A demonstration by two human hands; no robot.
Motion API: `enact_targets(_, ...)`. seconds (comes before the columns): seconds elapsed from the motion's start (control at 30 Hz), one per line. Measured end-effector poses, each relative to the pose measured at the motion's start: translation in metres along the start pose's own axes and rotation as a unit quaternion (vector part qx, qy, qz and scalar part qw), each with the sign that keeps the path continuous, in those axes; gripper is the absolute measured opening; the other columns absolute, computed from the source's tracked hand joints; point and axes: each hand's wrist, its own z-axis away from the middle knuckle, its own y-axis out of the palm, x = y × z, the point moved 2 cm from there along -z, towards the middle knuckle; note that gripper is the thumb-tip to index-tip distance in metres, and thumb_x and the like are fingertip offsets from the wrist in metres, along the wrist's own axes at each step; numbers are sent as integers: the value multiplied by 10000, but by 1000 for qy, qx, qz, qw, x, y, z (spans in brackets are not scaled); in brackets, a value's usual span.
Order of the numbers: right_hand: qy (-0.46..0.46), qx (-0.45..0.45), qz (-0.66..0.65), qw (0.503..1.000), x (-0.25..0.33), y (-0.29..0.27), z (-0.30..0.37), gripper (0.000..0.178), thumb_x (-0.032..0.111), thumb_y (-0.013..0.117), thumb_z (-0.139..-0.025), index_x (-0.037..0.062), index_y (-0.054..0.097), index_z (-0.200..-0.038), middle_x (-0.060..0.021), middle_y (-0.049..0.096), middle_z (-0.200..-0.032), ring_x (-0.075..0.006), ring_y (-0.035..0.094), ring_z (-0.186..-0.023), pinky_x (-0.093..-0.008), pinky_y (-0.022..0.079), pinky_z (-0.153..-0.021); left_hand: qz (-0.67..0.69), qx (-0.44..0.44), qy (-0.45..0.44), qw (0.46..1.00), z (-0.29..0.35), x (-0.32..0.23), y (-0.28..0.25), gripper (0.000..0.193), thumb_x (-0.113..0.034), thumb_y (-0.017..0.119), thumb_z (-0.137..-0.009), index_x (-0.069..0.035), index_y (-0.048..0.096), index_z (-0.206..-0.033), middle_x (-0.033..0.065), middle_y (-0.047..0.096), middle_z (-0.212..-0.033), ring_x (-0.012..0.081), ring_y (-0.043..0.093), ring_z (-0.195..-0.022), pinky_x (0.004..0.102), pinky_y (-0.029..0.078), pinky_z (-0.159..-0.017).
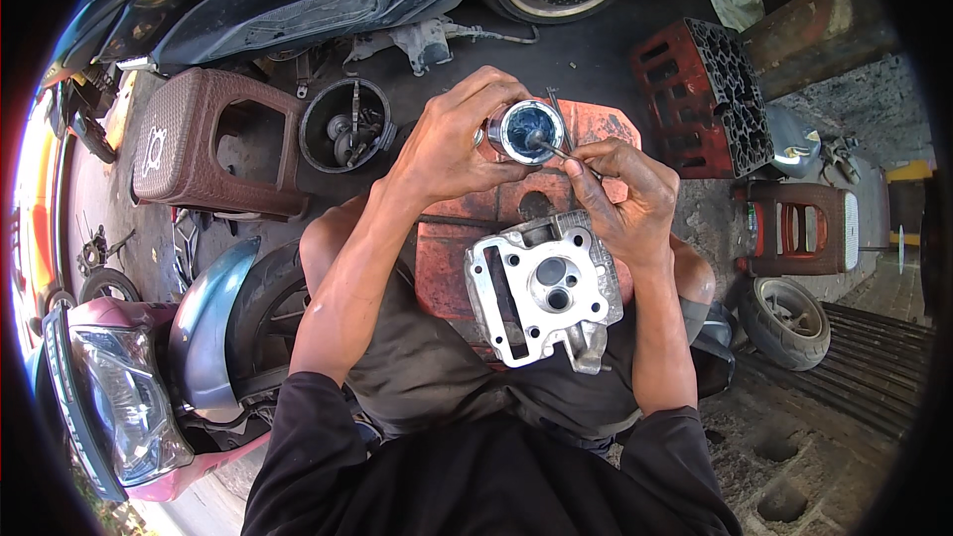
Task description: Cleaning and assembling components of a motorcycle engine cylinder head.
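Note:
My left hand [467, 134] is wrapped round a small round tin [506, 144], its open top tilted toward me. Dark bluish, shiny paste coats the inside. Between the thumb and fingers of my right hand [625, 189] is a thin metal rod [566, 154], its far end dipping into the tin's mouth. Just below my hands, a bare metal engine cylinder head [581, 318] rests with its flat face up, showing two round valve seats and several bolt holes. Beneath it is a worn red plastic stool [447, 268] between my knees.
A black bucket [382, 154] with metal parts stands left of my hands, beside a brown plastic stool [179, 139]. On the right are a red crate [685, 89], another brown stool [794, 228] and a loose wheel [789, 323]. Motorbikes stand ahead and at left, one with a pink front [129, 417].

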Motion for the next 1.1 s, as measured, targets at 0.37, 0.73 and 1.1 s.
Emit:
enact_targets(0.37, -7, -9, 1, 1000, 2, 1, -2, 153, -24, 752, -791, -30, 602, -763, -97, 680, -776, -98, 558, -574, -245, 438, -495, 6, 0, 0, 1000, 0, 0, -1, 546, -128, 872, -598, -20, 621, -1071, 126, 624, -1060, 314, 648, -960, 374, 544, -821)
enact_targets(0.73, -9, -7, 16, 1000, 3, -2, -1, 124, -18, 752, -794, -37, 629, -784, -98, 676, -761, -100, 570, -566, -247, 434, -487, 0, -3, 0, 1000, -1, -1, -1, 551, -120, 869, -584, -21, 622, -1066, 122, 623, -1049, 312, 648, -951, 375, 547, -810)
enact_targets(1.1, 20, -24, -22, 999, 3, -1, 0, 98, -37, 726, -812, -48, 650, -874, -89, 671, -738, -84, 613, -599, -234, 444, -494, 1, -4, 4, 1000, -1, -1, 0, 539, -111, 868, -585, -21, 621, -1056, 121, 623, -1044, 315, 644, -954, 373, 543, -811)
